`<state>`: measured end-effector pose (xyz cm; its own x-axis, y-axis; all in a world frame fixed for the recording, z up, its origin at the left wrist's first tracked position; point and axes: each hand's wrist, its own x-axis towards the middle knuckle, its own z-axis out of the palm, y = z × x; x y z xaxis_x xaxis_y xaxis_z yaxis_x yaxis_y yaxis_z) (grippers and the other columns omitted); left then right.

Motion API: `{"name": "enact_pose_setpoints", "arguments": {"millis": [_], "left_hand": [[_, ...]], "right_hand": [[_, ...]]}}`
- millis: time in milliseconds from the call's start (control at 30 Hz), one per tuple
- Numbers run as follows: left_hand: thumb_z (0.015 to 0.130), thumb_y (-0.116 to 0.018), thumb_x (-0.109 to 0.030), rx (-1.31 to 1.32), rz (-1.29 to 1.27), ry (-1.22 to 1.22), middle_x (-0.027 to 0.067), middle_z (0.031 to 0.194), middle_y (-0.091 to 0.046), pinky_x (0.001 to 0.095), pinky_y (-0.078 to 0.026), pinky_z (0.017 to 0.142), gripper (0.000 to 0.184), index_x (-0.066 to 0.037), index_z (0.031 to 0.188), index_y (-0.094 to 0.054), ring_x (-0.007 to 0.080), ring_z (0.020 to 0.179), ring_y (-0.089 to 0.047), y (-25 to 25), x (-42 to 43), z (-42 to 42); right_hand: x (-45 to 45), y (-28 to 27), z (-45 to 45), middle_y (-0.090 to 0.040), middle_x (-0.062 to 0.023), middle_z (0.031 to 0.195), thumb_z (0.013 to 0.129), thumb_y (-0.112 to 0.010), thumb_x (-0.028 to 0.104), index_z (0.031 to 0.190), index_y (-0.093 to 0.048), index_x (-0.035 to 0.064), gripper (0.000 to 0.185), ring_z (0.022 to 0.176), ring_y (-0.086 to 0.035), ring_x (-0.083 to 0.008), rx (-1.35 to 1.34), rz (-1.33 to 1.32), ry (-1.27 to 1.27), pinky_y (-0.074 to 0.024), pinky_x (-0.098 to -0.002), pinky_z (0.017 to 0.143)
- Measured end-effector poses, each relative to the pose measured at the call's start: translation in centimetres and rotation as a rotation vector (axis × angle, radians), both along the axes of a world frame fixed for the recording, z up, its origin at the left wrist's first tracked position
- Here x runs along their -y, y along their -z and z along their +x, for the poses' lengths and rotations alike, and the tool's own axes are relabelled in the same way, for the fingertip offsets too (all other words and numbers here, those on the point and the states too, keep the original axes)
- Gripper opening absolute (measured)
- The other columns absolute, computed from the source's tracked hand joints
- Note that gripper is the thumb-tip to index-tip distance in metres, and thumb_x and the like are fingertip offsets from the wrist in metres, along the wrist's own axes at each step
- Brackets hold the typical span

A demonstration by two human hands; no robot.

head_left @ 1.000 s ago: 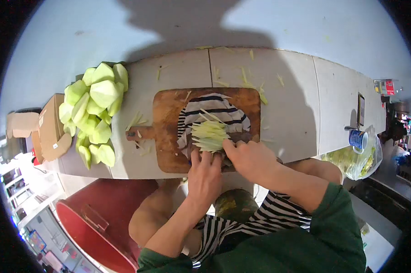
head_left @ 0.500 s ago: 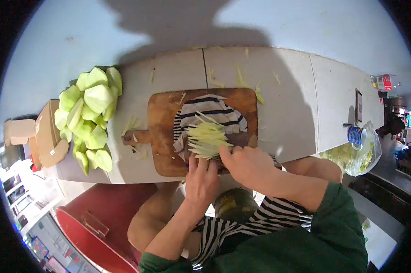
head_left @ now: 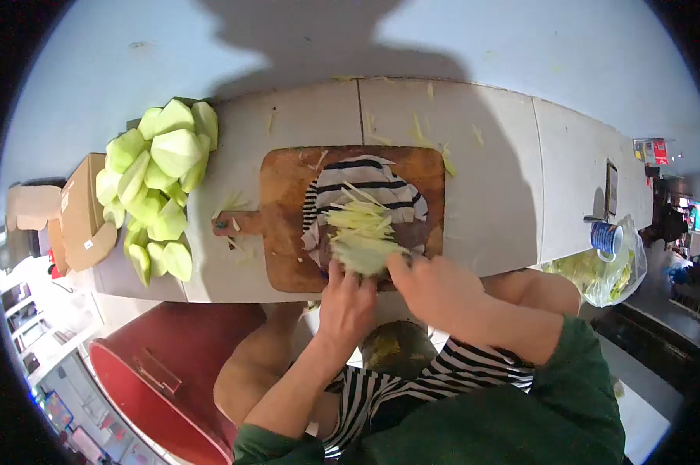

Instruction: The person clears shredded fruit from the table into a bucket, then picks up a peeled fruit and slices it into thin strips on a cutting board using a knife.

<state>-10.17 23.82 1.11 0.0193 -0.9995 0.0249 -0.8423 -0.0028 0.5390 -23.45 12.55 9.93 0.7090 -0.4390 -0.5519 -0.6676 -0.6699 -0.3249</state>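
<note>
A heap of thin pale green fruit strips lies on a black-and-white striped cloth on a wooden cutting board. At the heap's near edge, the fingers of my left hand are bent together against a blurred pale green fruit piece. My right hand is closed in a fist beside it, its thumb side at the fruit. What that fist holds is hidden. A dark brown flat patch shows under the strips; I cannot tell what it is.
Peeled pale green fruit pieces are piled at the left, next to a cardboard box. Stray strips lie about the tiled counter. A red bin stands below left. A blue cup, a plastic bag and a phone are at the right.
The view has shifted slightly, moving the board a little right and up in the picture. The fruit at my fingertips is now blurred by motion. Both hands stay at the heap's near edge.
</note>
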Motion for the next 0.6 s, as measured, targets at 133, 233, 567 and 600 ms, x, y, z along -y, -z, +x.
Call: {"name": "enact_pose_setpoints", "arguments": {"millis": [133,233,567,600], "left_hand": [[0.073,-0.063,-0.003,0.005,0.042,-0.004,0.0231,0.117,-0.056,0.0459,-0.056,0.089,0.034,0.005,0.106,-0.064,0.0483,0.114,-0.051,-0.3,0.5,0.1],[0.072,-0.063,-0.002,0.058,-0.098,0.017,0.0226,0.114,-0.056,0.0448,-0.057,0.088,0.035,0.005,0.106,-0.064,0.0472,0.113,-0.051,0.9,-0.1,0.1],[0.072,-0.064,-0.002,0.097,-0.134,0.047,0.0227,0.118,-0.055,0.0438,-0.057,0.087,0.035,0.007,0.106,-0.064,0.0460,0.116,-0.051,1.5,-0.7,0.2],[0.072,-0.064,-0.002,0.090,-0.130,0.053,0.0227,0.118,-0.055,0.0438,-0.057,0.087,0.035,0.007,0.106,-0.064,0.0460,0.116,-0.051,1.2,-0.5,0.1]], "right_hand": [[0.6,1.7,-0.2,-0.067,-0.0195,0.078,0.088,-0.055,0.010,0.108,-0.050,0.0009,0.022,0.073,-0.071,-0.0374,0.012,-0.030,0.002,-0.0568,-0.0481,0.058],[0.2,-0.7,0.1,-0.067,-0.0199,0.078,0.088,-0.055,0.010,0.111,-0.050,0.0004,0.025,0.072,-0.070,-0.0378,-0.002,0.013,0.001,-0.0567,-0.0484,0.059],[0.0,-0.4,0.1,-0.067,-0.0213,0.078,0.089,-0.054,0.010,0.114,-0.050,0.0021,0.027,0.070,-0.069,-0.0400,0.011,0.020,0.010,-0.0559,-0.0502,0.059],[0.0,0.4,0.0,-0.067,-0.0213,0.078,0.089,-0.054,0.010,0.114,-0.050,0.0021,0.027,0.070,-0.069,-0.0400,0.005,0.024,0.015,-0.0559,-0.0502,0.059]]}}
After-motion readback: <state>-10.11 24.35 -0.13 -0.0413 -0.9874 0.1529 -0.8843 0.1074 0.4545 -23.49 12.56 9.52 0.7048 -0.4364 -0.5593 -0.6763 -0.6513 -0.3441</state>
